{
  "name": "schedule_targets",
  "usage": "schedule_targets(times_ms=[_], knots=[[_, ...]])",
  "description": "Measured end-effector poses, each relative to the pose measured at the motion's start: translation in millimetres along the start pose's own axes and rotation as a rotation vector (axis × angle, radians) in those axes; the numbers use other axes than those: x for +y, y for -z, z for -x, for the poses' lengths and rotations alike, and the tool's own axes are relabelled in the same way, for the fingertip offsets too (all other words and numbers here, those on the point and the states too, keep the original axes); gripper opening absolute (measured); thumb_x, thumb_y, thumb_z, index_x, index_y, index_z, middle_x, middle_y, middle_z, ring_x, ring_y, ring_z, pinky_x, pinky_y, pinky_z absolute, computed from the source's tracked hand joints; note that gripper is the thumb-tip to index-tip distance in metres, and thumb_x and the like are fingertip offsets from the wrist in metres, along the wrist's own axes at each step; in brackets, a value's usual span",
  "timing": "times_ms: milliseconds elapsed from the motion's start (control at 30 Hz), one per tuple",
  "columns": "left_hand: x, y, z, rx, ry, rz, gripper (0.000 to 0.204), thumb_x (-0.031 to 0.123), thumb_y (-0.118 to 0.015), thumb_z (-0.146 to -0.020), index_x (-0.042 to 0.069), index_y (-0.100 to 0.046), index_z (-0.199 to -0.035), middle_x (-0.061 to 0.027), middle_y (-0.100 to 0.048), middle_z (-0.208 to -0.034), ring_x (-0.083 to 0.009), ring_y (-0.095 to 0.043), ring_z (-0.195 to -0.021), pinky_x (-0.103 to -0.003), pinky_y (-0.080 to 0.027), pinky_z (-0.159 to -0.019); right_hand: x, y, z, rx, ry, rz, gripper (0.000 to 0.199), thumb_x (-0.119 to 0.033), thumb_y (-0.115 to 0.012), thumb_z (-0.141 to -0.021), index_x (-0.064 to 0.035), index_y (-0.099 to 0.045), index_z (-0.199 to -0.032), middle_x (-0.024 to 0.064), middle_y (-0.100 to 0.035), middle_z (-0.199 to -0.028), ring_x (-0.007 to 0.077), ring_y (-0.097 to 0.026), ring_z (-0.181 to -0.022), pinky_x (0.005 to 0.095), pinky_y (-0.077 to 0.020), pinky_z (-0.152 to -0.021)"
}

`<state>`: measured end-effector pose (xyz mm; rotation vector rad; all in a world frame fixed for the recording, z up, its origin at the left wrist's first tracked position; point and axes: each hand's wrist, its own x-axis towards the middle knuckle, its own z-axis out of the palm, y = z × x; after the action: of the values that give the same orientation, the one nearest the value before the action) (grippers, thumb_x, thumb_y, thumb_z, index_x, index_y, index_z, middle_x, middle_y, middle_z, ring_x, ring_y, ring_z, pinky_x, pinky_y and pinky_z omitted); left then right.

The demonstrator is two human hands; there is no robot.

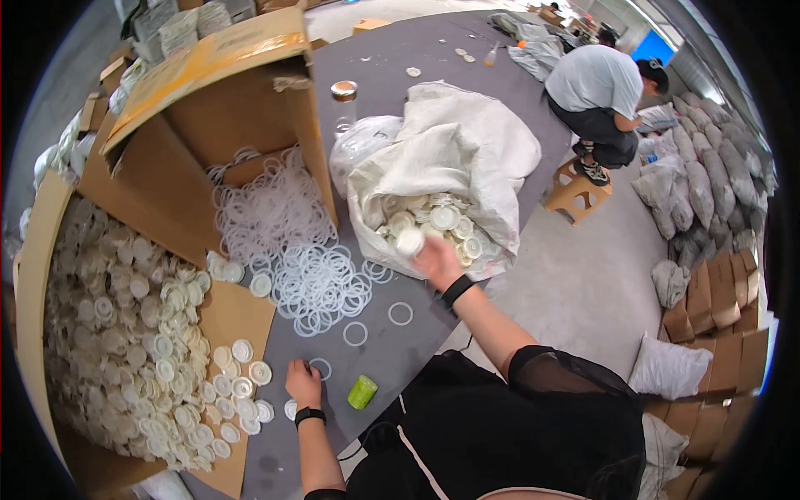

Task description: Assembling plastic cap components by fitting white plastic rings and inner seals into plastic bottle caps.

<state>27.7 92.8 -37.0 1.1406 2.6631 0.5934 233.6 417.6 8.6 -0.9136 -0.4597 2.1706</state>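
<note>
My right hand [439,265], a dark band on its wrist, pinches a white round plastic lid [409,242] at the mouth of a white woven sack [475,158]. Similar lids [445,218] fill the sack's opening. My left hand [304,385] is low over the grey table, fingers curled at the edge of a translucent ring [321,369]; they seem to grip it, partly hidden. Two loose rings [401,313] lie nearby. Beyond them spreads a heap of translucent rings [321,287], spilling from a tipped cardboard box [137,167].
At left, another cardboard box [37,300] spills many white lids [133,333]. A green roll [362,392] lies near the table edge. A clear jar [343,104] stands behind the sack. At far right a person [596,87] sits on a stool [575,193] near piled sacks [708,167].
</note>
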Motion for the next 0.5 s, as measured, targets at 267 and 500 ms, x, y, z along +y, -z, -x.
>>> schedule_targets(times_ms=[267,500], knots=[[3.8,-2.9,-7.0,0.004,0.013,0.005,0.009,0.010,-0.057,-0.064,0.004,-0.053,-0.070,-0.0119,-0.053,-0.074,-0.0316,-0.054,-0.066,-0.040,-0.044,-0.057,7.2,-38.3,25.2,0.108,0.259,0.396,0.025,-0.017,-0.048,-0.080,-0.0034,-0.052,-0.100,0.0044,-0.055,-0.092,0.0155,-0.052,-0.086,0.0285,-0.0424,-0.069],[2.4,31.5,24.6,0.112,0.298,0.622,0.011,0.005,-0.058,-0.069,0.002,-0.051,-0.076,-0.0068,-0.053,-0.066,-0.0154,-0.053,-0.057,-0.027,-0.043,-0.051,113.3,-80.2,61.9,-0.171,-0.146,0.553,0.022,-0.016,-0.047,-0.083,0.0004,-0.052,-0.097,0.0099,-0.059,-0.087,0.0157,-0.058,-0.076,0.0251,-0.0480,-0.064]])
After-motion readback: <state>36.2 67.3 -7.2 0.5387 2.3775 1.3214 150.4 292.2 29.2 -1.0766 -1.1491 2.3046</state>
